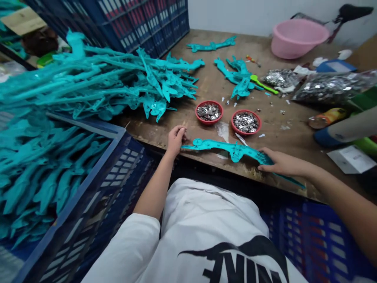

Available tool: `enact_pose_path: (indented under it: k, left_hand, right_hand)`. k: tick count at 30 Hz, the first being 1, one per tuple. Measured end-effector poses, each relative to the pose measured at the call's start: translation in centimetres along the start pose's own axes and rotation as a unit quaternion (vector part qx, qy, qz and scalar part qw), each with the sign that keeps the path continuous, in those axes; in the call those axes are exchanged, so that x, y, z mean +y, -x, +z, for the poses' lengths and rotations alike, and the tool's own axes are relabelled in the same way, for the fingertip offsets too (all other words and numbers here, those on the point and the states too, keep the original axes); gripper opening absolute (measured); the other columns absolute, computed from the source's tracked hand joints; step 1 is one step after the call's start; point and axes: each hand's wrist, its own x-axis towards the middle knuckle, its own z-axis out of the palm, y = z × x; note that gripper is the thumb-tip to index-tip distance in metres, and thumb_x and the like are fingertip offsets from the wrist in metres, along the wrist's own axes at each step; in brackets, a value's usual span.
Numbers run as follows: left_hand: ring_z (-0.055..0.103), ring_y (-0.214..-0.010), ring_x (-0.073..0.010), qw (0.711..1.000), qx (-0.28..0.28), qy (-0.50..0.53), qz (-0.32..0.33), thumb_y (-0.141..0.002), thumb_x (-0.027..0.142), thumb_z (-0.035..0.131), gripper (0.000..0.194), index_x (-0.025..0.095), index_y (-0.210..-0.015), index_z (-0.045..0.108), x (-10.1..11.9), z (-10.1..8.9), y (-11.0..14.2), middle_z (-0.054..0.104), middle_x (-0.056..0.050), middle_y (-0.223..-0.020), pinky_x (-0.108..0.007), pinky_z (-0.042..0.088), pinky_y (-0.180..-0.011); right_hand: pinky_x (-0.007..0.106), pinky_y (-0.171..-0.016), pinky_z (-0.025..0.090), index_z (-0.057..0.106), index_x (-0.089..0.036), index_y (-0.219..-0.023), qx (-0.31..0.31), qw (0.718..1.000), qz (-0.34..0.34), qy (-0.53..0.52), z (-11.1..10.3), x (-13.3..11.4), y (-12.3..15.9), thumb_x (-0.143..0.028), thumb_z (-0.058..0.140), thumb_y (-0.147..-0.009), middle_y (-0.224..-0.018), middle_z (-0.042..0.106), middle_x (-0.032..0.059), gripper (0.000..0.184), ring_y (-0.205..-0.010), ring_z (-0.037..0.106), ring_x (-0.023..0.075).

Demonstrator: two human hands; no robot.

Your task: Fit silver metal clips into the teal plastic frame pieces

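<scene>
A long, curved teal plastic piece, shaped like half a toy bow (216, 145), lies along the table's near edge. My right hand (278, 162) grips it toward its right end, thumb on the near side and fingers on the far side. Beside its thin left tip is my left hand (176, 138), thumb and fingers drawn together in a pinch; what is between them, if anything, is too small to make out. Just beyond the piece stand two red bowls, the left one (209, 122) and the right one (246, 133), filled with small shiny metal parts.
A big heap of teal pieces (118, 78) covers the left side, above a blue crate (118, 135) holding more. Other teal pieces (241, 76) and a green spoon-like tool (263, 84) lie farther back. Bags of metal parts (332, 86) and a pink basin (299, 39) are at right.
</scene>
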Motion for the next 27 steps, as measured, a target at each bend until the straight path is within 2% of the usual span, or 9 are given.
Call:
enact_pose_path:
  k: [4,7,9,13,16,19,21,23,27]
  left_hand:
    - [0.052,-0.059,-0.0158,0.998,0.043,0.036,0.003,-0.104,0.097,0.067,0.069,0.029,-0.098,0.064,-0.1,-0.6,-0.3,0.054,0.004,-0.068,-0.028,0.045,-0.058]
    - [0.056,-0.063,-0.0174,0.999,0.039,0.025,0.010,-0.108,0.092,0.066,0.063,0.030,-0.100,0.065,-0.5,-0.7,0.1,0.057,0.002,-0.071,-0.029,0.048,-0.062]
    - [0.060,-0.066,-0.0184,1.000,0.003,-0.005,0.016,-0.106,0.088,0.071,0.059,0.029,-0.101,0.070,-0.6,-0.6,0.6,0.063,0.001,-0.074,-0.030,0.050,-0.066]
    - [0.071,-0.076,-0.0224,0.988,-0.121,-0.089,0.033,-0.092,0.069,0.091,0.045,0.025,-0.100,0.083,0.2,-0.4,1.4,0.078,-0.003,-0.083,-0.035,0.056,-0.075]
    - [0.072,-0.083,-0.0250,0.973,-0.181,-0.135,0.058,-0.090,0.060,0.091,0.036,0.025,-0.098,0.086,1.4,-0.6,1.6,0.083,-0.006,-0.090,-0.039,0.059,-0.082]
    - [0.076,-0.095,-0.0303,0.961,-0.199,-0.171,0.092,-0.094,0.062,0.087,0.035,0.027,-0.098,0.086,2.8,-0.6,2.0,0.085,-0.009,-0.099,-0.046,0.063,-0.093]
    - [0.080,-0.111,-0.0361,0.938,-0.218,-0.224,0.149,-0.098,0.062,0.085,0.034,0.029,-0.105,0.088,3.7,0.1,2.6,0.088,-0.012,-0.113,-0.053,0.063,-0.106]
    - [0.081,-0.133,-0.0424,0.897,-0.270,-0.279,0.212,-0.103,0.061,0.083,0.035,0.031,-0.119,0.092,4.4,1.5,3.4,0.091,-0.013,-0.133,-0.061,0.061,-0.119]
    - [0.072,-0.164,-0.0472,0.828,-0.395,-0.325,0.231,-0.113,0.052,0.075,0.041,0.033,-0.147,0.089,4.6,4.4,4.6,0.082,-0.014,-0.171,-0.067,0.058,-0.129]
  right_hand:
    - [0.048,-0.100,0.066,0.068,-0.022,-0.153,-0.025,0.997,0.020,0.072,0.4,-1.1,0.1,-0.055,0.081,-0.099,-0.123,0.089,0.0192,0.065,-0.113,0.088,0.0436]
    - [0.045,-0.097,0.063,0.068,-0.018,-0.160,-0.045,0.989,0.031,0.135,1.1,-1.8,-0.2,-0.052,0.083,-0.106,-0.131,0.089,0.0236,0.066,-0.117,0.088,0.0442]
    - [0.044,-0.093,0.062,0.070,-0.019,-0.160,-0.056,0.985,0.040,0.155,1.4,-2.2,-0.3,-0.055,0.085,-0.108,-0.133,0.089,0.0243,0.065,-0.116,0.088,0.0447]
    - [0.045,-0.089,0.061,0.073,-0.019,-0.159,-0.064,0.981,0.053,0.173,1.2,-3.1,0.2,-0.063,0.089,-0.108,-0.135,0.090,0.0257,0.070,-0.115,0.088,0.0466]
    - [0.047,-0.090,0.060,0.083,-0.020,-0.146,-0.071,0.977,0.053,0.192,0.4,-3.1,0.7,-0.069,0.065,-0.122,-0.136,0.090,0.0257,0.058,-0.120,0.088,0.0479]
    - [0.048,-0.093,0.060,0.089,-0.020,-0.131,0.004,0.972,0.059,0.226,-0.2,-2.6,0.6,-0.053,0.041,-0.130,-0.138,0.089,0.0254,0.058,-0.128,0.085,0.0462]
    - [0.045,-0.093,0.059,0.086,-0.020,-0.148,0.090,0.970,0.056,0.221,-0.2,-2.0,0.1,-0.039,0.041,-0.127,-0.149,0.086,0.0242,0.053,-0.132,0.083,0.0432]
    - [0.043,-0.094,0.059,0.076,-0.025,-0.172,0.133,0.971,0.015,0.200,0.0,-1.5,-0.7,-0.027,0.044,-0.122,-0.164,0.080,0.0208,0.059,-0.138,0.079,0.0402]
    - [0.046,-0.112,0.058,0.075,-0.032,-0.180,0.080,0.968,-0.090,0.221,0.6,-0.9,-1.9,-0.014,0.051,-0.115,-0.181,0.070,0.0152,0.072,-0.157,0.068,0.0405]
